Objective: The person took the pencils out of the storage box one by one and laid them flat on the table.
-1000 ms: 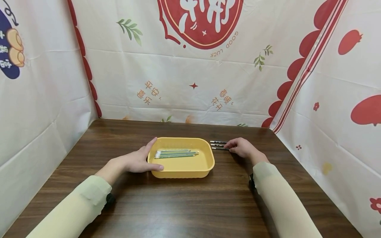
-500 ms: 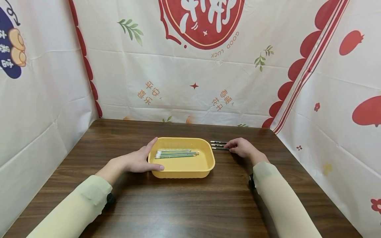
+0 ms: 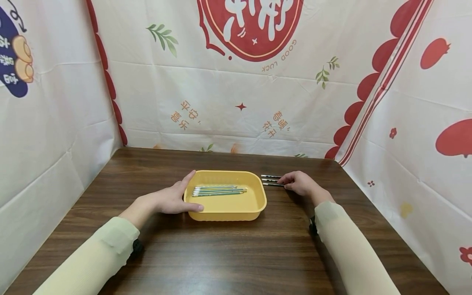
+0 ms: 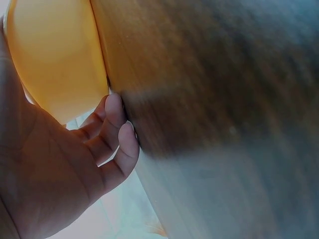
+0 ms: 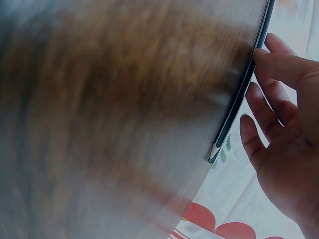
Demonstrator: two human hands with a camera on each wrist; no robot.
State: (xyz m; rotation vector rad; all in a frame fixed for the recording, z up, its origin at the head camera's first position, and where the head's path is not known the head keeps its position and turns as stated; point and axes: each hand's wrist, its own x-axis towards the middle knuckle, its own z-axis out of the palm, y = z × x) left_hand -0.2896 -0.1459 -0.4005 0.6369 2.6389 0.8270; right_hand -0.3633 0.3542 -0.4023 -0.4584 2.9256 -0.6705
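Pencils (image 3: 271,180), three and dark, on brown wood-grain table (image 3: 236,254), side by side just right of yellow plastic tray (image 3: 225,216), with pale ends toward it and other ends hidden under right hand (image 3: 301,183) in head view. Inside tray, left of centre, green pencils (image 3: 216,194) in a loose parallel bundle, clear of the near wall.

Left hand (image 3: 171,200) spread round left end of tray, thumb over near rim, forefinger at far corner: grip closed about the tray. A sound brace, by the look of it; best to hold lightly, without tipping the tray or pushing it toward the dark pencils.

Right hand low over dark pencils, thumb tip against one in right wrist view, forefinger bent toward the middle one in head view. Cannot tell about this grip: clamped on a pencil or merely touching. To do well here, set thumb and forefinger on opposite sides of the shaft, near mid-length, and squeeze gently, since round or near-round shafts may roll. Leave neighbours undisturbed, keep the wrist low, watch the sharpened tip, and raise rather than drag.
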